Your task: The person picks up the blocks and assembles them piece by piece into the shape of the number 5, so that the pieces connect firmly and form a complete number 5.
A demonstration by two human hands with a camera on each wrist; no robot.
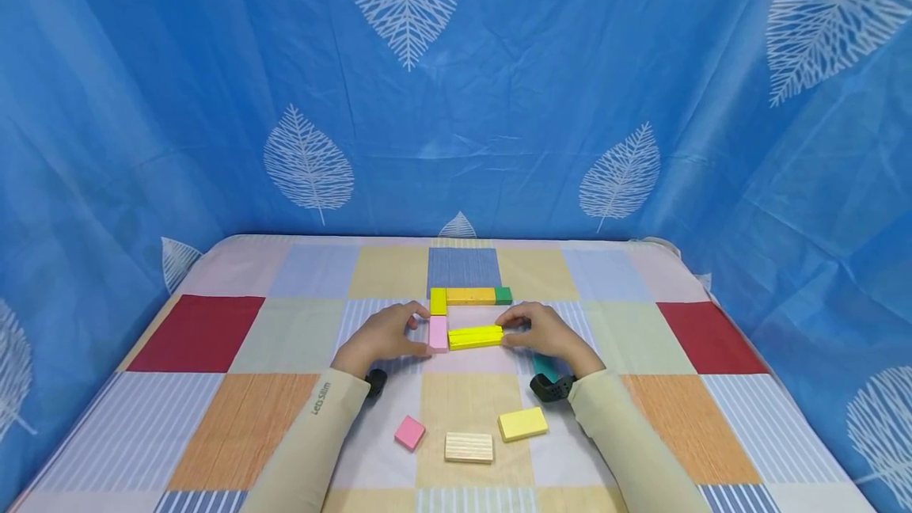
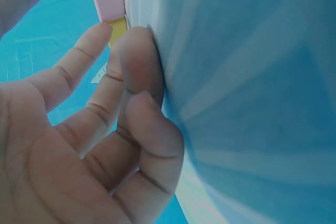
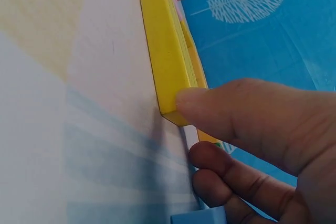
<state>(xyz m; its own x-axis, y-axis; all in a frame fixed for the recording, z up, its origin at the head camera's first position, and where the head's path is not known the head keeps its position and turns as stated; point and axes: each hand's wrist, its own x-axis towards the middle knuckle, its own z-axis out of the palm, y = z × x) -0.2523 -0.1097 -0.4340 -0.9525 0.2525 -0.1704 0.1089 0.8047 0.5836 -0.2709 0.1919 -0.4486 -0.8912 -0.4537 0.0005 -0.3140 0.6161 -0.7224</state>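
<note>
My right hand (image 1: 541, 331) holds the right end of a pair of long yellow blocks (image 1: 475, 337), its thumb on the end nearest the camera in the right wrist view. The blocks lie side by side, their left end against a pink block (image 1: 438, 333). At that pink block's left side rests my left hand (image 1: 385, 335), thumb near its front corner and index fingertip close to where it meets a yellow-green block (image 1: 438, 301). The left fingers are loosely bent. From the yellow-green block an orange block (image 1: 470, 297) runs right to a green block (image 1: 503, 296).
A teal block (image 1: 545, 366) lies partly hidden under my right wrist. Nearer me are a small pink block (image 1: 409, 433), a plain wooden block (image 1: 469, 447) and a pale yellow block (image 1: 523, 424). A patchwork cloth (image 1: 470, 394) covers the table; blue curtains stand behind.
</note>
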